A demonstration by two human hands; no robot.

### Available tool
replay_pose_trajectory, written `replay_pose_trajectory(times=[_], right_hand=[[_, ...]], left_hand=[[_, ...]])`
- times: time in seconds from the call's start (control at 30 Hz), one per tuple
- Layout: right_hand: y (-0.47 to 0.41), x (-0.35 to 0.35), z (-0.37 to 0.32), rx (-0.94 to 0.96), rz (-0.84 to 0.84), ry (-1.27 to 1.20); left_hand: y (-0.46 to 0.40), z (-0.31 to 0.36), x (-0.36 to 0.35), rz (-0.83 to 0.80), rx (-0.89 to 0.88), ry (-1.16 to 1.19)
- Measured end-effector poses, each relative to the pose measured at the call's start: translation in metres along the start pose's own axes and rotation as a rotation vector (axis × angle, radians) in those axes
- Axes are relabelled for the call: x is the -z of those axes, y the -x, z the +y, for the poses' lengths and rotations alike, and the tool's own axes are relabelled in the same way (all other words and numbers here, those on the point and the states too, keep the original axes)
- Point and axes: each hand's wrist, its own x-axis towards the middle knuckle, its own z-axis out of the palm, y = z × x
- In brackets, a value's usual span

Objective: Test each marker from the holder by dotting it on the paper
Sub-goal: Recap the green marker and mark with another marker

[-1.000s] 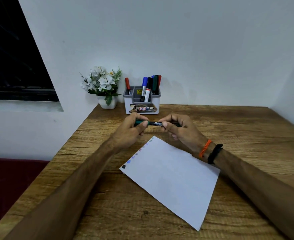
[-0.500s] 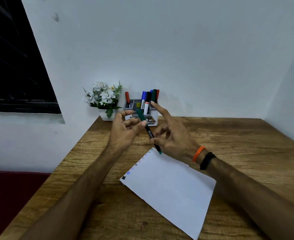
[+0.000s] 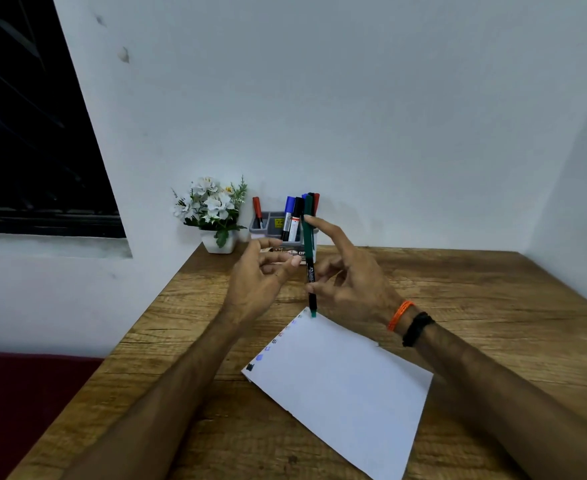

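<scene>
Paper [image 3: 347, 386] already carries a row of small dots along its upper left edge, running from a black mark at the near corner up through blue and reddish ones, so by my reading several markers are tested and the job is well along. I count roughly 8 dots, though the far ones are too small to separate.

The green marker [image 3: 308, 251] stands nearly upright, its lower end just above the far corner of the sheet. The right hand [image 3: 351, 282] holds it, thumb and a lower finger pinching the barrel low down while the index finger rests against the upper part. Whether the cap is on or off I cannot tell. The left hand [image 3: 261, 278] hovers just beside the marker with its fingers loosely curled and holding nothing.

Behind the hands the holder [image 3: 268, 225] keeps at least 5 more markers: a red one alone in the left compartment, then blue, black, another blue and red together. Which of those remain untested is not visible.

The sheet is thin, flat and rectangular, lying askew on the table [image 3: 475, 292], whose surface shows rough wood grain. The holder looks like grey moulded plastic with square compartments. The markers are slim, smooth cylinders. A small white pot of white flowers [image 3: 212, 213] sits left of the holder.
</scene>
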Motion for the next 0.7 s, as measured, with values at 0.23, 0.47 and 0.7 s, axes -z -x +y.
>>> replay_pose_trajectory(times=[0.23, 0.47, 0.7], right_hand=[[-0.036, 0.018, 0.021, -0.088, 0.111, 0.053], [-0.080, 0.022, 0.042, -0.094, 0.231, 0.103], [-0.113, 0.017, 0.059, -0.077, 0.323, 0.096]], left_hand=[[-0.027, -0.034, -0.008, -0.158, -0.065, -0.851], [-0.039, -0.061, -0.014, -0.203, 0.001, -0.974], [-0.040, -0.063, -0.015, -0.220, 0.023, -0.975]])
